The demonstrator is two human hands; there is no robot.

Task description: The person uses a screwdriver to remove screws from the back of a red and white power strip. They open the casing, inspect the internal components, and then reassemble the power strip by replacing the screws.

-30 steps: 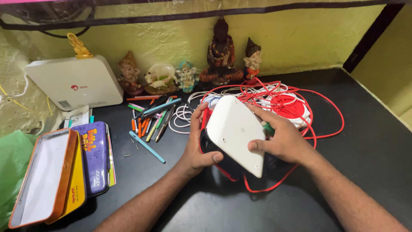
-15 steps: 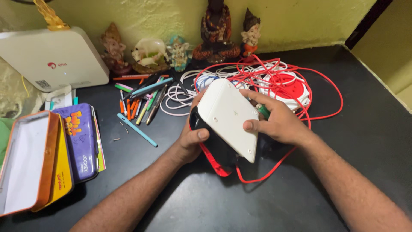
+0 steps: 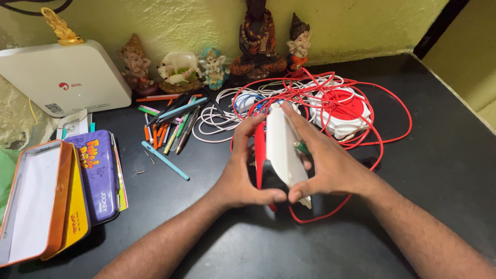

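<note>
While you hold the white case on edge above the black desk, your left hand cups its red side and your right hand lies flat along the white face, thumbs meeting underneath. Both hands are closed on it, pressing from either side. It looks like rigid, smooth plastic, probably light, so it could slide through the palms; I'd judge the edges and corners the surest grip, not the slick broad face. A red cord loops from under it back into the tangle of cables, so expect it to drag and snag. A green thing shows behind your right fingers; I cannot tell what it is.
</note>
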